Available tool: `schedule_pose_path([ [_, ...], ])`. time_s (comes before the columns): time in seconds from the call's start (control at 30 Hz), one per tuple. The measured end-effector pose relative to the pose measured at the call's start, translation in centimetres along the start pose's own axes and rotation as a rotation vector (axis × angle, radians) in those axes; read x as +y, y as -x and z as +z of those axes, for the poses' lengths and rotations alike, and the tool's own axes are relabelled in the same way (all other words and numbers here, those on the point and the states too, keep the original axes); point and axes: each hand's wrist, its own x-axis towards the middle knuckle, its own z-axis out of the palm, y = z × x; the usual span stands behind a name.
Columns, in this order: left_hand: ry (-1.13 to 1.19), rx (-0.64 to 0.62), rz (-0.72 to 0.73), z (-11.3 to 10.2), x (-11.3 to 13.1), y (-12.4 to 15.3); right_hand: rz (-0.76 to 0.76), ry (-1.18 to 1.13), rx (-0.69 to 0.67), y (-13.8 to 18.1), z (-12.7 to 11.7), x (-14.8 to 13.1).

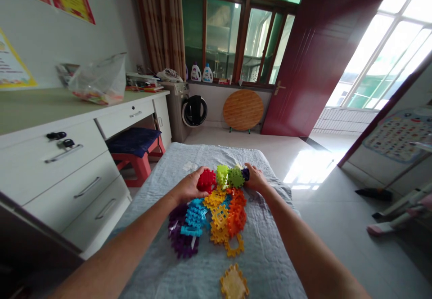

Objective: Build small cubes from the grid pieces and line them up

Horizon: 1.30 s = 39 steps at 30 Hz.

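My left hand (194, 185) curls around a stack of red interlocking toy blocks (206, 180) on the cloth-covered table. Opposite it, the fingers of my right hand (255, 177) close on a dark purple block (245, 174). Lime green blocks (222, 175) and darker green blocks (236, 177) stand between the two hands. Nearer to me lie yellow blocks (220, 216), orange blocks (237, 213), blue blocks (195, 213) and a heap of purple blocks (182, 236). One pale yellow toothed square (234, 282) rests apart at the near edge.
To the left stands a white desk (81, 173) with a plastic bag (99, 81) on top, and a red stool (137, 153) beside it. A washing machine (175, 110), a round wooden tabletop (243, 109) and a red door (313, 56) are farther back. A broom (374, 194) lies right.
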Motion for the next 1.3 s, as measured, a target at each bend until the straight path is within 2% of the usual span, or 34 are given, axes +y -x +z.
schedule_pose_path([
  [0.13,-0.021,-0.030,-0.048,-0.3,1.9,3.5,0.052,-0.001,0.092,1.1,-0.3,0.2],
  [0.23,-0.082,-0.008,-0.061,0.3,2.6,5.1,0.078,-0.021,0.101,1.8,-0.4,0.4],
  [0.4,-0.154,0.048,0.002,1.2,2.3,6.5,0.111,-0.033,0.019,1.9,-0.8,0.4],
  [0.53,-0.261,0.122,0.048,1.8,1.7,7.5,0.121,0.024,0.024,1.9,-1.2,0.2],
  [0.67,-0.232,0.239,0.026,2.8,1.0,8.1,0.166,0.008,0.112,2.4,-0.9,0.4],
  [0.87,0.038,0.461,-0.004,3.6,0.4,8.5,0.186,-0.150,0.318,2.8,1.1,1.0],
  [1.03,0.179,0.501,-0.047,3.7,0.2,8.4,0.163,-0.226,0.387,1.6,2.2,1.3],
  [1.17,0.185,0.514,-0.058,4.0,0.2,7.9,0.163,-0.277,0.390,1.0,2.2,1.7],
  [1.3,0.157,0.547,-0.063,4.0,0.0,7.8,0.199,-0.374,0.461,1.2,1.6,1.2],
])
